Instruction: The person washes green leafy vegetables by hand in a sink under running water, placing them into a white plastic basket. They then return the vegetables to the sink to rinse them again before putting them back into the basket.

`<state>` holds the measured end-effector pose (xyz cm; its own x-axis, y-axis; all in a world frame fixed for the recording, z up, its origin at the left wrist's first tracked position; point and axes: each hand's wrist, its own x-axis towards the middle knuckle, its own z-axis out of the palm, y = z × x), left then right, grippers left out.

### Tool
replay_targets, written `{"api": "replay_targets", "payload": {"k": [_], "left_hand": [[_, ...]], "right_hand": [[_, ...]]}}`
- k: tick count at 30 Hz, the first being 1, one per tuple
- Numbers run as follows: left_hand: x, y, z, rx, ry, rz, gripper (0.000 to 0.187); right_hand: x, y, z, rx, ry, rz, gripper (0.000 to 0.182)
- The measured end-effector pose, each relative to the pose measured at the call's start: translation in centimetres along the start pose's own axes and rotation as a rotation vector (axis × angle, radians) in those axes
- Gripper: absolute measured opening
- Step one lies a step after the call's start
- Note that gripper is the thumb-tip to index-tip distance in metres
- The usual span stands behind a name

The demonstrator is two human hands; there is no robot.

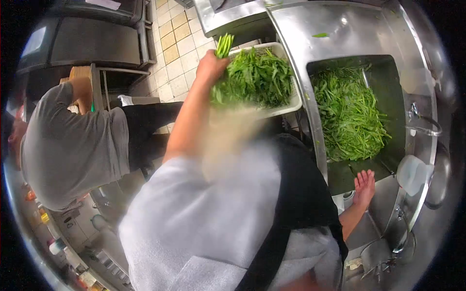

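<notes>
Head view: left hand (212,68) wrapped around smooth pale-green stems (224,44); ragged leaves (264,75) beside fingers in perforated white plastic basket (294,103). Right hand (363,189) open, fingers extended; tangled greens (349,116) beyond fingertips in steel sink (395,97).

Sink (397,111) reads as metal, smooth with a dull sheen; faucet (428,130) is glossier, chrome-like. Basket (295,103) looks like white plastic, perforated. My shirt (208,213): matt woven cloth, slightly rough. Floor (177,39): smooth tile, faint gloss. Stems (224,44) I'm holding: smooth.
</notes>
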<state>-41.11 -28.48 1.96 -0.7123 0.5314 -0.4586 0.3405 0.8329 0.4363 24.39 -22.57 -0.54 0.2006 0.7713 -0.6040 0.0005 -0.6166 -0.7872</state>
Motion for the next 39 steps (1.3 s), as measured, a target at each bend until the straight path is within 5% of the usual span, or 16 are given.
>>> {"api": "replay_targets", "payload": {"k": [6,15,18,22,24,26,28,30,33,34,36,37,39], "left_hand": [[6.4,-11.2,12.4,0.351,-0.118,-0.149,0.110],[3.8,-8.2,11.9,0.267,-0.205,-0.282,0.102],[8.5,-11.3,15.1,0.306,-0.340,-0.297,0.103],[7.2,-11.9,11.5,0.155,-0.177,-0.159,0.103],[7.6,-14.1,10.9,-0.083,-0.054,0.075,0.099],[6.3,-12.6,7.9,-0.048,-0.178,-0.006,0.083],[6.6,-14.3,7.7,-0.107,-0.204,0.198,0.060],[3.4,-10.7,5.3,-0.445,-0.173,-0.194,0.047],[6.3,-13.3,5.7,-0.823,-0.167,-0.432,0.046],[5.7,-11.9,5.7,-0.813,-0.167,-0.427,0.046],[4.0,-8.9,4.7,-0.311,-0.020,-0.418,0.054],[9.0,-13.2,5.9,0.195,0.001,-0.155,0.060],[8.0,-8.7,5.9,0.257,0.106,-0.030,0.060]], "right_hand": [[-3.1,-0.6,2.3,-0.058,0.055,-0.007,0.055],[-5.6,-0.8,2.8,-0.099,0.009,-0.033,0.047],[-6.5,-1.3,5.2,-0.051,0.064,-0.042,0.041],[-4.9,-1.9,5.1,-0.081,0.032,-0.068,0.043],[-4.0,-3.3,5.7,-0.131,0.028,-0.062,0.045],[-2.6,-5.5,6.4,-0.167,0.012,-0.071,0.047],[0.7,-7.2,5.8,-0.189,-0.041,-0.111,0.049],[3.8,-9.7,5.8,-0.146,-0.058,-0.163,0.050],[8.1,-13.7,6.2,-0.004,-0.138,-0.247,0.047],[9.8,-14.9,6.3,0.067,-0.188,-0.256,0.046],[12.2,-17.3,6.8,0.134,-0.249,-0.276,0.045],[13.2,-18.0,7.0,0.188,-0.311,-0.298,0.044],[15.2,-18.8,7.4,0.234,-0.380,-0.326,0.043]]}}
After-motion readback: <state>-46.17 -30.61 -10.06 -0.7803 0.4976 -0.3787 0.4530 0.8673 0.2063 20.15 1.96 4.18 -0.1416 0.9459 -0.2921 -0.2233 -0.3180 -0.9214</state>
